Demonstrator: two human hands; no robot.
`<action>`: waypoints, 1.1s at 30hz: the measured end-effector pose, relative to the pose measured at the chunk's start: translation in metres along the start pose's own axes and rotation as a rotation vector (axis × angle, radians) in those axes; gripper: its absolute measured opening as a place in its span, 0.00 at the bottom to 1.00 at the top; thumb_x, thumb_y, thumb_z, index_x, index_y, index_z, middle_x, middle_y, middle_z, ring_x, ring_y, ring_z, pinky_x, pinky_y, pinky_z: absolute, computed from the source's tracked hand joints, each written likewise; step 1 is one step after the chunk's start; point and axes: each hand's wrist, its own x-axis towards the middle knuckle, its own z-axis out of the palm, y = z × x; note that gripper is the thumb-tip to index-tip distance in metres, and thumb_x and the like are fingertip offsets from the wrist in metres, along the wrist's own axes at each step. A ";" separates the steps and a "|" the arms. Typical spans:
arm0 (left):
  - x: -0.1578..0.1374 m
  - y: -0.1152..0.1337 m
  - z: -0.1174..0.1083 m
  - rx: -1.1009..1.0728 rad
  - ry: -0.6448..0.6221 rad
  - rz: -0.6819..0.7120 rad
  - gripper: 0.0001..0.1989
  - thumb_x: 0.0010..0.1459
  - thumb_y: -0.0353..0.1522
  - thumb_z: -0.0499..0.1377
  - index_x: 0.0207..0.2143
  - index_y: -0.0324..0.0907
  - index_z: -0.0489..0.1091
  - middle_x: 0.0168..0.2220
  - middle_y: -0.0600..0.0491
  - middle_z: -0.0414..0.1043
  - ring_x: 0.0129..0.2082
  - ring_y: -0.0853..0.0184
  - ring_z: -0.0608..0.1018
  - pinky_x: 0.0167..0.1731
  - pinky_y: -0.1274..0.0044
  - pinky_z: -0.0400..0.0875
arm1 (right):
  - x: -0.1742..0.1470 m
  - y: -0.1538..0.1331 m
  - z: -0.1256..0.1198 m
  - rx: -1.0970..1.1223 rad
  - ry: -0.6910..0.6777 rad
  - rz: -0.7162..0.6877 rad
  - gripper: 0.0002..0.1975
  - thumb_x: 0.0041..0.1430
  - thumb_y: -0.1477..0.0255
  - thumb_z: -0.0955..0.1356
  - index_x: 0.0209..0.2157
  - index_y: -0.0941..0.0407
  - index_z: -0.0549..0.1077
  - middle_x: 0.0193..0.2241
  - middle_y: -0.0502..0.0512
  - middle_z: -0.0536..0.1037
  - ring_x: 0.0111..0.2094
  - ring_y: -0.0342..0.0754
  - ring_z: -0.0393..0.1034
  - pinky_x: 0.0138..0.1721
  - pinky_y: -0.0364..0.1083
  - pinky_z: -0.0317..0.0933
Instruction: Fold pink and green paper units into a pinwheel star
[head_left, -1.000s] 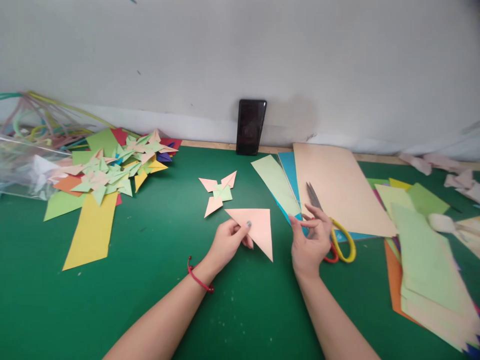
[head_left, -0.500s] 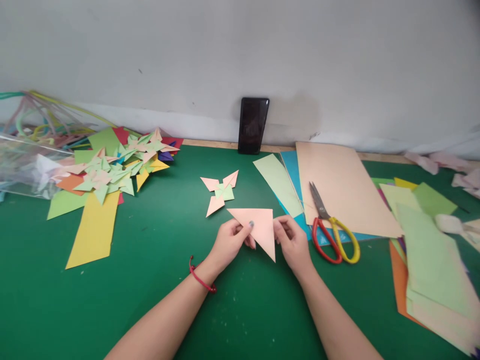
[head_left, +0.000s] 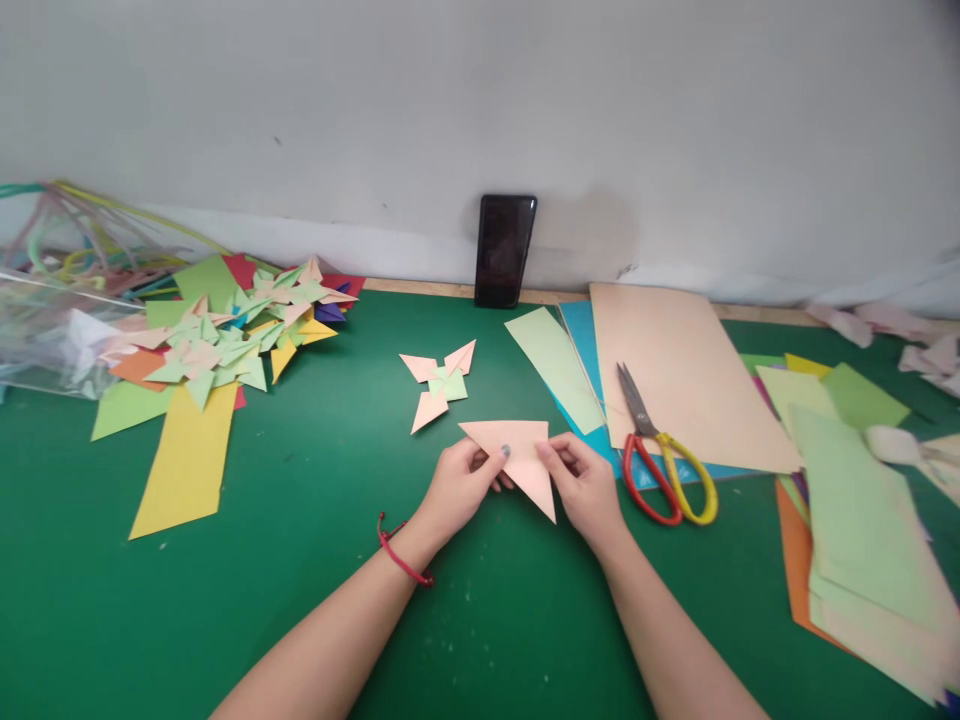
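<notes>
A pale pink sheet of paper folded into a triangle [head_left: 526,455] is held above the green table between both hands. My left hand [head_left: 466,480] pinches its left slanted edge, thumb on top and fingers beneath. On the right edge, my right hand [head_left: 581,478] grips the paper between thumb and fingers; the fingertips underneath are hidden. Just beyond lies a folded paper star [head_left: 448,384] with a light green centre and pink points. Scissors [head_left: 646,430] with one red and one yellow handle rest to the right of my right hand.
A black phone [head_left: 505,250] leans against the wall. Large peach paper [head_left: 682,370] lies over blue sheets. Several folded stars [head_left: 217,350] are heaped at left beside a clear plastic bag [head_left: 45,335]. Light green sheets [head_left: 862,520] are stacked at right above an orange one [head_left: 799,570].
My right thumb has moved left onto the pink paper's right edge, and that hand now grips it. The paper has tilted slightly. My left hand keeps its hold.
</notes>
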 end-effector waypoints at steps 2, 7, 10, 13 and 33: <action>0.001 0.002 0.000 -0.051 -0.004 -0.014 0.13 0.54 0.39 0.56 0.28 0.36 0.67 0.21 0.52 0.71 0.20 0.71 0.74 0.21 0.80 0.68 | 0.000 0.000 0.000 -0.007 0.002 -0.007 0.12 0.55 0.63 0.65 0.24 0.56 0.67 0.16 0.46 0.64 0.18 0.41 0.58 0.19 0.41 0.51; 0.003 0.006 -0.002 -0.168 -0.004 -0.056 0.13 0.55 0.40 0.55 0.27 0.37 0.65 0.21 0.53 0.70 0.19 0.71 0.74 0.19 0.81 0.69 | 0.000 0.000 -0.001 -0.012 0.009 -0.028 0.12 0.56 0.64 0.65 0.24 0.56 0.66 0.16 0.45 0.62 0.18 0.41 0.56 0.19 0.41 0.49; 0.003 0.005 -0.004 -0.214 0.043 -0.059 0.13 0.55 0.39 0.56 0.28 0.36 0.67 0.22 0.53 0.70 0.20 0.72 0.73 0.19 0.81 0.70 | 0.000 0.001 0.000 -0.015 0.009 -0.024 0.11 0.56 0.64 0.65 0.24 0.56 0.66 0.16 0.45 0.62 0.18 0.40 0.55 0.19 0.40 0.49; 0.003 0.005 -0.006 -0.316 0.071 -0.057 0.14 0.56 0.39 0.54 0.32 0.36 0.70 0.26 0.51 0.72 0.23 0.70 0.74 0.20 0.80 0.71 | 0.000 0.001 -0.001 -0.016 -0.001 -0.019 0.11 0.56 0.64 0.64 0.24 0.56 0.66 0.16 0.45 0.62 0.19 0.40 0.55 0.19 0.40 0.49; 0.005 0.004 -0.011 -0.511 0.120 0.002 0.19 0.58 0.38 0.49 0.39 0.34 0.72 0.28 0.48 0.73 0.25 0.69 0.73 0.20 0.79 0.69 | -0.001 0.000 0.000 0.009 -0.002 -0.011 0.12 0.56 0.65 0.65 0.24 0.57 0.66 0.16 0.45 0.62 0.18 0.39 0.55 0.19 0.40 0.48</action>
